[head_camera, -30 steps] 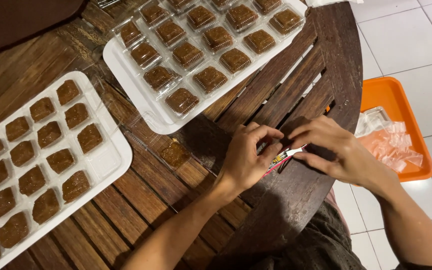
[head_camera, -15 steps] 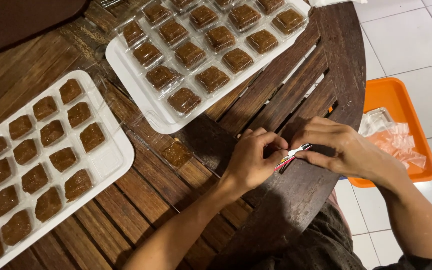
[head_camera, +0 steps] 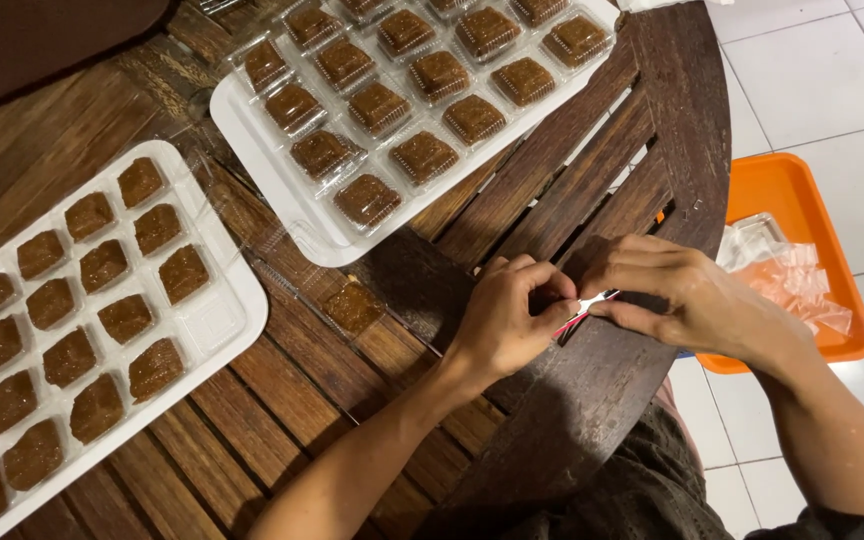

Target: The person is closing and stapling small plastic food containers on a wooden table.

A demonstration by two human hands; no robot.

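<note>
A dark slatted wooden table (head_camera: 642, 150) is filling the view; the left hand (head_camera: 507, 320) and right hand (head_camera: 682, 295) are pinching a small red-and-white strip (head_camera: 592, 303) between closed fingertips; a wrapped brown sweet (head_camera: 354, 307) is lying left of the fingers; an orange tray (head_camera: 787, 190) is sitting right of them.

There is only one view, from a camera on the person's head, and it looks almost straight down on a round wooden table (head_camera: 252, 420). It is rather near: the forearms enter from the bottom edge, and the left hand (head_camera: 507, 320) and the right hand (head_camera: 687, 295) meet a little right of the middle. The table fills most of the picture (its far side is cut off at the top), and the white tiled floor (head_camera: 822, 80) shows on the right.
</note>
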